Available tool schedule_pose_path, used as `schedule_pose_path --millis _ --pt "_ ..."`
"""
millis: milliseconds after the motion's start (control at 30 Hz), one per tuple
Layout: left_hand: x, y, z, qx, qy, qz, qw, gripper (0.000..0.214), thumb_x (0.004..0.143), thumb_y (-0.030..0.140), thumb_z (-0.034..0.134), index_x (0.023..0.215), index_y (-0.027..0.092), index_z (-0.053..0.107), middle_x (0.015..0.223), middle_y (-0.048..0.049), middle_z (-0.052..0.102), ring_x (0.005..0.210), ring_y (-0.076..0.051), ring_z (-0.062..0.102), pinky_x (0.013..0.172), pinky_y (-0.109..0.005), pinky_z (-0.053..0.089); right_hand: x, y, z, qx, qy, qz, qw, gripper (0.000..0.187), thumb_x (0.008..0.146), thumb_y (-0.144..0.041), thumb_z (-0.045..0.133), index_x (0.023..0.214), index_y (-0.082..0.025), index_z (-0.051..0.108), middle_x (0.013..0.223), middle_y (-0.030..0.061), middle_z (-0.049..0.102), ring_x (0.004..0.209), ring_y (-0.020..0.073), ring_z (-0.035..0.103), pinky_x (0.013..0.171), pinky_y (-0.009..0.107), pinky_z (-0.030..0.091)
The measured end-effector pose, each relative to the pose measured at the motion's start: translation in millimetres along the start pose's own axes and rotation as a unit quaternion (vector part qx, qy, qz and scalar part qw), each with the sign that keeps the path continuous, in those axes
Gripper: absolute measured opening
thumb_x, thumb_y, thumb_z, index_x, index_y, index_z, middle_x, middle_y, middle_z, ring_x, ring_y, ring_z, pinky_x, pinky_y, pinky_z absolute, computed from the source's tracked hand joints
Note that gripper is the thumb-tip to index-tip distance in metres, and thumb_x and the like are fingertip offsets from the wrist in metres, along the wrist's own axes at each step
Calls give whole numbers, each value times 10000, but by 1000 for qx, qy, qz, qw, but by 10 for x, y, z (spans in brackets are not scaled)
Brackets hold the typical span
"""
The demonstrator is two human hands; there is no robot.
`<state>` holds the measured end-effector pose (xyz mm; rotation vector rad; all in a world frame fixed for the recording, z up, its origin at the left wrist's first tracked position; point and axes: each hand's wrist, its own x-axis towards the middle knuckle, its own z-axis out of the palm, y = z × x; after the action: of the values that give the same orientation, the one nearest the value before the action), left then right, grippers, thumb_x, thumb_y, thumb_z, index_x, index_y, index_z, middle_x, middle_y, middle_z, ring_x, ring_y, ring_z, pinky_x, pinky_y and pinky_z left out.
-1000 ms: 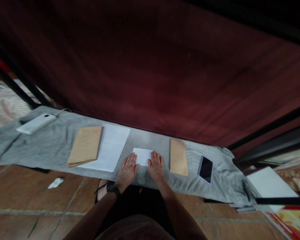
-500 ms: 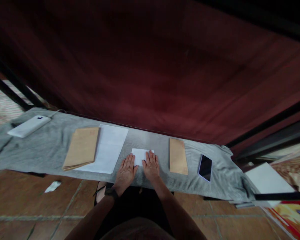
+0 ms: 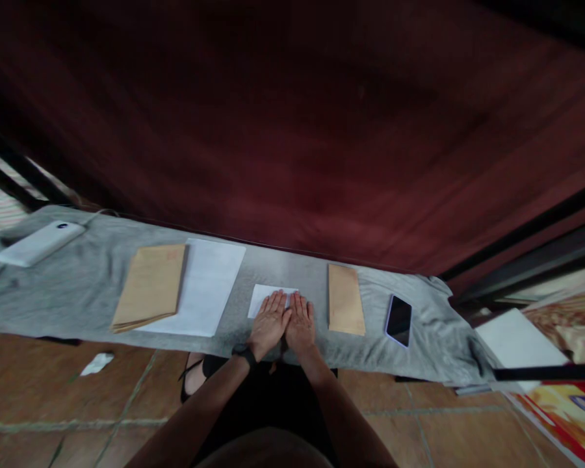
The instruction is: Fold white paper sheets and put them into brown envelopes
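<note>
A small white folded paper (image 3: 257,300) lies on the grey cloth in front of me, its right part covered by my hands. My left hand (image 3: 270,322) rests flat on it, fingers stretched out and pointing away from me. Right beside it, my right hand (image 3: 301,325) also lies flat at the paper's right end. The two thumbs are close together. To the left are large white sheets (image 3: 209,286), with a stack of brown envelopes (image 3: 151,283) partly on top. On the right lies another brown envelope (image 3: 346,299).
The grey cloth (image 3: 283,260) covers a narrow bench against a dark red panel (image 3: 292,162). A phone (image 3: 398,320) lies at the right, and a white device (image 3: 39,244) with a cable at the far left. A scrap of white paper (image 3: 97,364) is on the tiled floor.
My left hand has slid right across the paper until it lies beside my right hand. More of the paper's left end shows. The camera view has shifted slightly.
</note>
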<state>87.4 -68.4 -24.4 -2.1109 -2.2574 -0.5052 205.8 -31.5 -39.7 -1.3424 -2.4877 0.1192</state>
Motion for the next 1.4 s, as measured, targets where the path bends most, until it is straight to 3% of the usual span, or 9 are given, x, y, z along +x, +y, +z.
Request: schedule_pose_path --millis 100,267,433,533,633,733,867,1167,1400 --pt "6 -68 27 6 4 -1 1000 594 1026 398 268 1499 73 423 1571 -149 417 1497 -245 322 1225 -453 290 -11 36 -38 -5 8 9 1000 521 1025 -210 359 1537 -116 383 1572 141 403 1466 277 352 1186 508 272" --pt "-145 -353 30 22 34 -40 998 617 1013 394 285 1526 63 373 1580 -164 391 1498 -262 316 1223 -471 283 -59 134 -84 -2 36 18 999 496 1033 -238 363 1516 -144 432 1542 114 460 1426 276 410 1186 500 276" --pt "-227 -475 39 29 55 -61 996 621 1007 387 273 1529 65 367 1571 -176 403 1482 -273 350 1208 -483 305 -44 135 -112 10 65 50 997 506 1024 -221 362 1512 -101 427 1532 161 466 1417 289 426 1173 494 294" --pt "-230 -470 38 36 61 -58 996 618 1006 382 271 1525 64 374 1570 -175 409 1480 -272 354 1209 -477 300 48 8 -118 36 66 41 996 515 1027 -217 352 1524 -88 394 1558 162 429 1448 271 386 1177 487 304" --pt "-228 -471 29 45 54 -50 996 620 995 362 286 1529 58 365 1568 -185 411 1488 -280 339 1208 -493 295 166 -199 -89 79 28 -17 996 502 1041 -262 359 1519 -118 413 1572 131 416 1461 236 372 1185 445 318" --pt "-234 -490 23 54 33 -49 997 600 971 265 282 1534 77 366 1574 -168 412 1493 -270 330 1210 -483 297 243 -389 -27 95 -8 -62 994 488 1057 -309 345 1509 -151 442 1566 93 432 1460 206 379 1203 401 306" --pt "-245 -508 26 54 11 -49 997 634 931 159 276 1562 105 313 1601 -145 373 1508 -255 297 1216 -482 288 243 -476 56 67 -19 -70 995 487 1068 -353 348 1521 -189 423 1575 58 414 1463 184 373 1222 393 274" --pt "-231 -442 -16 22 42 -58 997 627 995 365 309 1555 85 316 1585 -167 390 1491 -281 332 1216 -497 287 173 -127 59 36 4 -35 999 514 1057 -320 377 1531 -123 389 1585 107 377 1479 238 342 1221 449 239" --pt "-227 -423 -21 21 47 -66 997 625 1005 362 289 1558 71 302 1593 -174 366 1500 -283 312 1228 -520 257 53 125 -48 9 -5 -7 1000 532 1049 -302 387 1552 -132 353 1585 114 380 1471 254 347 1211 464 249"
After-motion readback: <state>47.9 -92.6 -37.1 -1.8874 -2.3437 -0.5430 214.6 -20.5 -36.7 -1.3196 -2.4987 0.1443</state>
